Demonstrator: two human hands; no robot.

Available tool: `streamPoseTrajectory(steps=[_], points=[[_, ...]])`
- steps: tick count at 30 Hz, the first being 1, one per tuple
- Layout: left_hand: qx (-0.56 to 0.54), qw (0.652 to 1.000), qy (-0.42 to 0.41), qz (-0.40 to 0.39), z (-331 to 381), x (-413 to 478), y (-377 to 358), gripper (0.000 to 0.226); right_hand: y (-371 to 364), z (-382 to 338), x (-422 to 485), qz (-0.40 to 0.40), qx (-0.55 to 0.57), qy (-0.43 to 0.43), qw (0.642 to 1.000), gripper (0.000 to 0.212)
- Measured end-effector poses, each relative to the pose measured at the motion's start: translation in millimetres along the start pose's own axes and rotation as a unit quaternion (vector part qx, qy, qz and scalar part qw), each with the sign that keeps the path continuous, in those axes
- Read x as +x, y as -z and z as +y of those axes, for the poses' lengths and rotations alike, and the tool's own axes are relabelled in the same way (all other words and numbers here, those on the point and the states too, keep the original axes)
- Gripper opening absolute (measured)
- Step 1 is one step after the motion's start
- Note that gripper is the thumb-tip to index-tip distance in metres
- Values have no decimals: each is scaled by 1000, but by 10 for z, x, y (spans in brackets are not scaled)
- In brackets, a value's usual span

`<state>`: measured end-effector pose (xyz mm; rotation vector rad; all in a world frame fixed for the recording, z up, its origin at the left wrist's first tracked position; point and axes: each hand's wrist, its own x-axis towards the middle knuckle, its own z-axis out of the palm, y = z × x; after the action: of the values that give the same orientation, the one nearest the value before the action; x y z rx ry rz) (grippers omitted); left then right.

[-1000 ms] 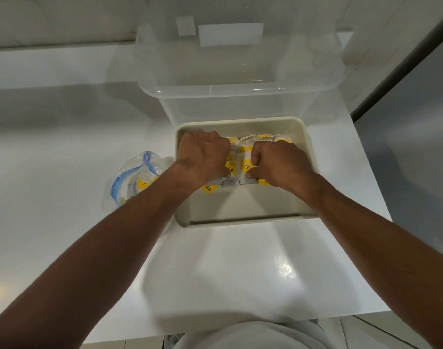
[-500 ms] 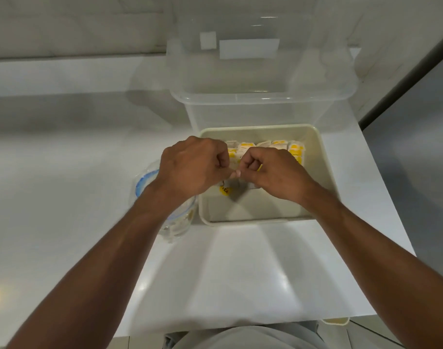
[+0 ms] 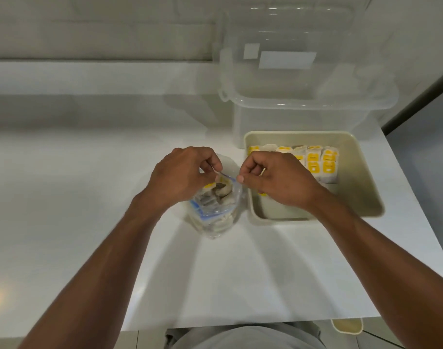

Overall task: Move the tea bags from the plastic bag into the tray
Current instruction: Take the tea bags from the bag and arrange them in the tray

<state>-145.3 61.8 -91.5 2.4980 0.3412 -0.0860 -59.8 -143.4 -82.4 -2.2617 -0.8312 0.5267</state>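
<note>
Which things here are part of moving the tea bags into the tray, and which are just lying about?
In the job: plastic bag, tea bags, tray, left hand and right hand pinching the bag's mouth.
Lying about: clear box behind the tray.

Glossy white counter point(image 3: 89, 197), clear-plastic bag point(image 3: 215, 212)

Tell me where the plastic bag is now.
Head view: the plastic bag stands on the counter just left of the tray, its top pinched by left hand and right hand.

Print on the tea bags point(image 3: 321, 165) seems unreadable.
</note>
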Motion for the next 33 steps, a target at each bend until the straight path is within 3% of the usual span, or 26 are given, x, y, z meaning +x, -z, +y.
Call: streamPoseTrajectory(steps=[6, 10, 15, 18, 23, 33], points=[[75, 996, -17, -40, -319, -26, -8, 15, -185, -225, 65, 12, -9, 14, 1000, 6], [160, 987, -12, -30, -480, 10, -57, 12, -315, -298, 116, 27, -47, -3, 999, 6], [219, 974, -57, -14, -465, 32, -198, 34, -445, -312, 133, 42, -106, -38, 993, 10], [249, 967, -53, 11, -429, 51, -269, 32, -475, -314, 164, 50, -133, -50, 989, 10], [252, 967, -24, 20, -413, 80, -368, 23, -423, -304, 187, 52, -131, -48, 989, 9], [112, 993, 0, 29, -399, 49, -189, 14, -396, -280, 202, 51, -102, -48, 992, 10]])
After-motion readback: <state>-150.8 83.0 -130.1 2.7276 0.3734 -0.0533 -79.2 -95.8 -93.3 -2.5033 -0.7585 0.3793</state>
